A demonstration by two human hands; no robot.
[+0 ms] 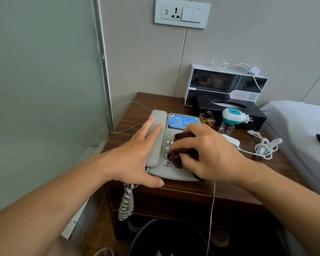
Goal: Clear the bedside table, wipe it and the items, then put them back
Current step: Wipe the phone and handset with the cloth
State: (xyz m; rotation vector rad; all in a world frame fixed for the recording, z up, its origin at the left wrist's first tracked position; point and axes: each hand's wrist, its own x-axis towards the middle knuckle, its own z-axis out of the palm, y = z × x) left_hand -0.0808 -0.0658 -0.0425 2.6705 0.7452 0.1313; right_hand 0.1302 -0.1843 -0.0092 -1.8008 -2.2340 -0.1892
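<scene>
A dark waste bin (151,239) stands on the floor below the front edge of a wooden bedside table (201,191), beside the coiled handset cord (126,202) that hangs over that edge. On the table's front half sits a grey desk telephone (171,173), where 2 bare hands work. The left hand (135,159) lies flat, its fingers straight across the handset (155,137) and its thumb at the phone's front left corner, pressing rather than gripping. The right hand (209,154) has its fingers curled around a crumpled brown cloth (177,156), which is bunched under the fingertips and held against the keypad; the cloth shows between the fingers and below the index finger, touching the buttons just right of the handset. Toward the table's back edge stand a small amber perfume bottle (207,119), a teal-and-white plug-in mosquito repellent (233,117), a black tissue box (229,111) and, at the back right corner, a white-and-black dispenser box (224,84). A white charger with coiled cable (264,148) lies near the right edge. A grey bed (299,126) adjoins the table's right side.
</scene>
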